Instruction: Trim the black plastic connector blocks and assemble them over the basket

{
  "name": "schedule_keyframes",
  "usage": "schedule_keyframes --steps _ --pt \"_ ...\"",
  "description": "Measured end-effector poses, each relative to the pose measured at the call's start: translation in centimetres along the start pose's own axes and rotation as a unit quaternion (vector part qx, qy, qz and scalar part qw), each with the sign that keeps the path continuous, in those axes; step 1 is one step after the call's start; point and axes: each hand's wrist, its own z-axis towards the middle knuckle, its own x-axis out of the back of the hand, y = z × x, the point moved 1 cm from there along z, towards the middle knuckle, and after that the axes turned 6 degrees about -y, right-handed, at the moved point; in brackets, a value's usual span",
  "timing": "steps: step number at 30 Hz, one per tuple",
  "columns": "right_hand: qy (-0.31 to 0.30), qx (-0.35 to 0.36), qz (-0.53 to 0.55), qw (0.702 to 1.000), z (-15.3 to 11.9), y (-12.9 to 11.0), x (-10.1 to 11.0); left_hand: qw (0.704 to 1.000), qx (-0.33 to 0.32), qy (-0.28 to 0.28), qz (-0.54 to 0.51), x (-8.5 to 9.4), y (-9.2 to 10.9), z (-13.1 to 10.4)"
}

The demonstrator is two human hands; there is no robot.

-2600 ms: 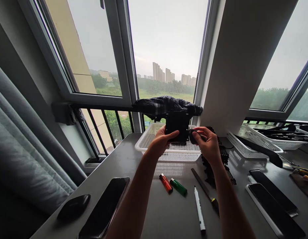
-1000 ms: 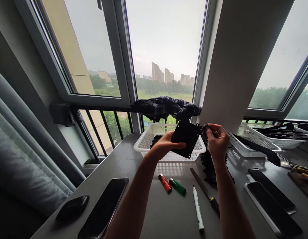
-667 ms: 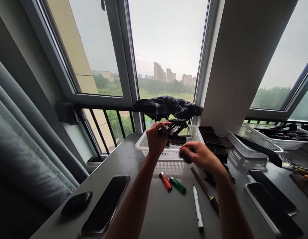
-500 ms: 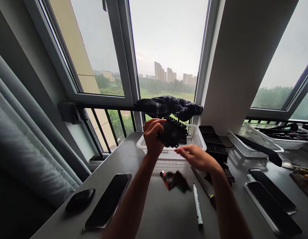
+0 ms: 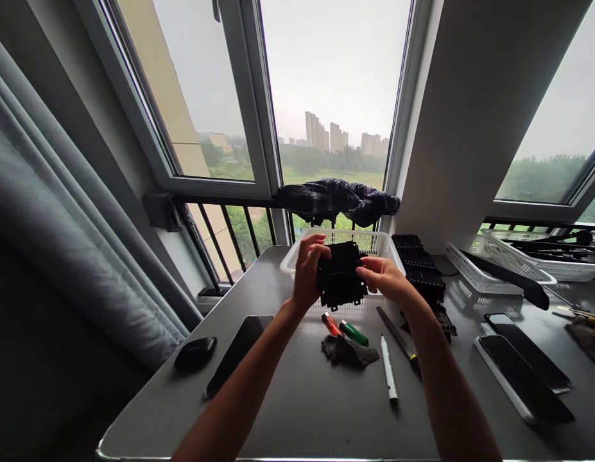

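Observation:
A black plastic part (image 5: 343, 276) with notched, tabbed edges is held up in front of the white basket (image 5: 288, 260). My left hand (image 5: 307, 269) grips it by its left side, fingers bent over the upper corner. At its right edge, my right hand (image 5: 381, 276) pinches the rim between thumb and fingers. Below on the table lie a red lighter (image 5: 330, 324), a green lighter (image 5: 353, 333) and a crumpled dark cloth (image 5: 350, 352). A white marker (image 5: 388, 370) and a file-like tool (image 5: 393, 328) with a yellow-banded handle lie near my right forearm.
Stacked black plastic parts (image 5: 417, 263) stand right of the basket. Further right are more white baskets (image 5: 484, 273) with dark pieces, and phones (image 5: 523, 378). On the left lie a mouse (image 5: 196, 353) and another phone (image 5: 237, 350). Dark plaid fabric (image 5: 336, 197) hangs on the window railing.
The dark cloth, blurred in motion before, now rests by the lighters. My right hand has risen to the black part's right edge. The part has turned and sits slightly lower.

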Motion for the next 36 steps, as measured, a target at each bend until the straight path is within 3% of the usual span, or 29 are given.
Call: schedule_keyframes --steps 2,4,8,11,14,16,20,22,27,32,34,36 --pt "0.003 0.002 0.016 1.0 -0.3 0.7 0.1 0.995 0.055 -0.019 -0.082 0.1 -0.1 -0.7" --pt "0.025 0.013 0.011 1.0 -0.7 1.6 0.3 0.97 0.139 -0.05 -0.193 -0.1 -0.5 -1.9" --pt "0.111 0.032 -0.039 0.993 -1.7 3.7 0.7 0.851 0.284 -0.194 -0.397 -1.2 -0.8 -5.3" --pt "0.138 0.036 -0.112 0.983 -2.4 5.2 0.7 0.806 0.33 -0.256 -0.42 -2.1 -0.6 -7.5" --pt "0.138 0.027 -0.225 0.964 -4.1 6.3 0.3 0.794 0.367 -0.256 -0.412 -2.7 -0.7 -9.0" --pt "0.136 0.005 -0.331 0.934 -6.2 7.1 -0.3 0.788 0.388 -0.238 -0.415 -2.9 -1.0 -9.7" --pt "0.137 -0.127 -0.559 0.808 -11.1 9.3 -2.2 0.776 0.412 -0.203 -0.433 -3.2 -1.8 -10.6" --pt "0.129 -0.175 -0.602 0.768 -13.0 10.4 -3.0 0.776 0.414 -0.189 -0.437 -3.2 -1.9 -10.8" --pt "0.076 -0.183 -0.611 0.766 -14.0 11.7 -3.5 0.778 0.418 -0.179 -0.435 -3.1 -1.5 -10.7" --pt "0.033 -0.198 -0.642 0.74 -13.4 11.8 -3.0 0.783 0.415 -0.183 -0.425 -2.9 -1.4 -10.7" --pt "0.024 -0.181 -0.627 0.757 -13.2 11.4 -2.6 0.79 0.416 -0.17 -0.418 -2.9 -1.4 -10.8" --pt "0.019 -0.121 -0.58 0.805 -12.6 10.3 -1.8 0.797 0.418 -0.154 -0.408 -3.0 -1.5 -10.9"
